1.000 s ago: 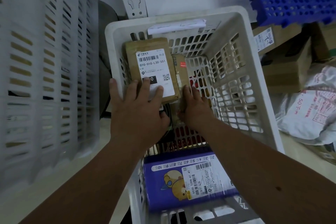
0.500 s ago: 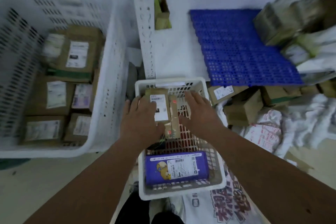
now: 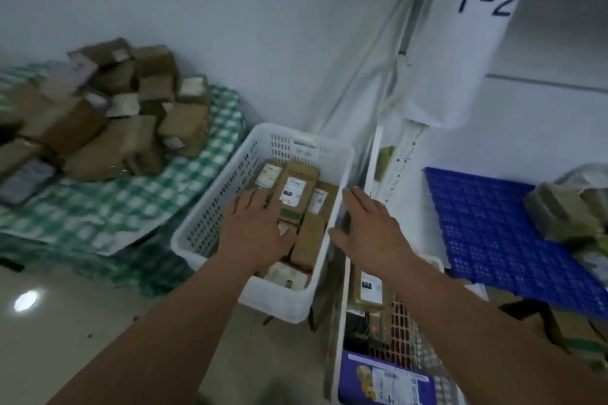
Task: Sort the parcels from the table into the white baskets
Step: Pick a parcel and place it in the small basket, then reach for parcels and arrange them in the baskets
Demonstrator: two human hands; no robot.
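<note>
Many brown parcels (image 3: 108,128) still piled on bench (image 3: 158,204) with green checked cloth. Some already lie in big white basket (image 3: 210,217), few in small basket (image 3: 339,322). Left hand (image 3: 260,233) and right hand (image 3: 371,230) hold nothing, fingers straight, spread a little. Lots left to sort.

dim, motion blur left, floor glare (image 3: 26,300)

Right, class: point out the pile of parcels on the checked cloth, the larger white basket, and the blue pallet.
pile of parcels (image 3: 108,115), head view, a brown box mid-pile.
larger white basket (image 3: 217,200), head view, its perforated left wall.
blue pallet (image 3: 487,227), head view, its bare grid top.
</note>
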